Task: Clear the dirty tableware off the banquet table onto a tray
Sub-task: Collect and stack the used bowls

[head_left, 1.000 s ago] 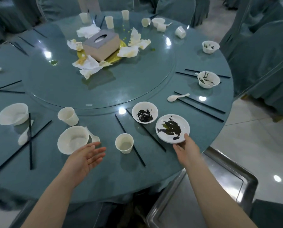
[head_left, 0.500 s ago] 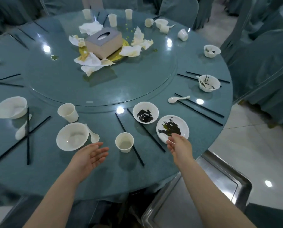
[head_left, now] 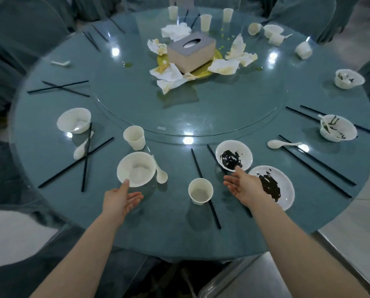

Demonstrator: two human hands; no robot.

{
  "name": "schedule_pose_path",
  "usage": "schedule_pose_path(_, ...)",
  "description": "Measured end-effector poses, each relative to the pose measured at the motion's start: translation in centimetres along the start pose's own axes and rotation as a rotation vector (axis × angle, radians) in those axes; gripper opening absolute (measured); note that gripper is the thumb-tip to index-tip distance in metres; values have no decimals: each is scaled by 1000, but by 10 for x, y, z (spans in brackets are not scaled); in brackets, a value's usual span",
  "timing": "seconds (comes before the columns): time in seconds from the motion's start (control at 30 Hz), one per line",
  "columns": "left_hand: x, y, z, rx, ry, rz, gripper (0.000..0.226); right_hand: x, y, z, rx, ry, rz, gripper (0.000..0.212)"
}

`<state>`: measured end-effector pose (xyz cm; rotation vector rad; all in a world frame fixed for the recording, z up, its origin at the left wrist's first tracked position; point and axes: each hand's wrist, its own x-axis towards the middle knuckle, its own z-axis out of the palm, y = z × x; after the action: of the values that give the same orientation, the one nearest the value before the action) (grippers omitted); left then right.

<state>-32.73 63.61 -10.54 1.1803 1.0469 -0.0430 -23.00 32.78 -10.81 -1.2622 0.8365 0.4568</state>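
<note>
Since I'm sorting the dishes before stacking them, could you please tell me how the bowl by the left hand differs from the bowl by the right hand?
The left bowl looks nearly clean inside, while the right bowl holds dark smeared residue. The left bowl has a white spoon lying against its side; the right bowl has black chopsticks beside it. The left hand has its thumb at the left bowl's rim; the right hand reaches its fingertips to the right bowl's near edge. Both are white, round and upright.

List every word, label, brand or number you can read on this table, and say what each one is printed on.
None: no readable text shows anywhere in the head view.
Tissue box: plain sides and top, no print visible.
Paper cups, such as the near one: plain white, no logo.
Small pale patch on the glass turntable: possibly a sticker, too small and blurred to read.
</note>
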Motion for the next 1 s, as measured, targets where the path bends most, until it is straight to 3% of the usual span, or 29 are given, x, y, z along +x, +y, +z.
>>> schedule_pose_path(0.2, 18, 7, 1, 88, 14, 14, 21, 12, -7, 20, 37, -20, 39, 25)
schedule_pose_path(0.3, 22, 7, -5, 157, 10, 26, 34, 9, -8, 25, 12, -6, 1, 23)
schedule_pose_path(0.5, 5, 5, -27, 137, -19, 76, 31, -33, -23, 58, -170, -51, -248, 16)
schedule_pose_path(0.7, -22, 17, -56, 36, -108, 75, 17, -102, -23, 98, -349, -263, -413, 17)
schedule_pose_path(0.9, -63, 30, -105, -59, -246, 140, 22, -167, 24, 147, -567, -503, -411, 25)
schedule_pose_path(1.0, -85, 29, -137, -84, -293, 199, 17, -192, 56, 167, -690, -544, -398, 24)
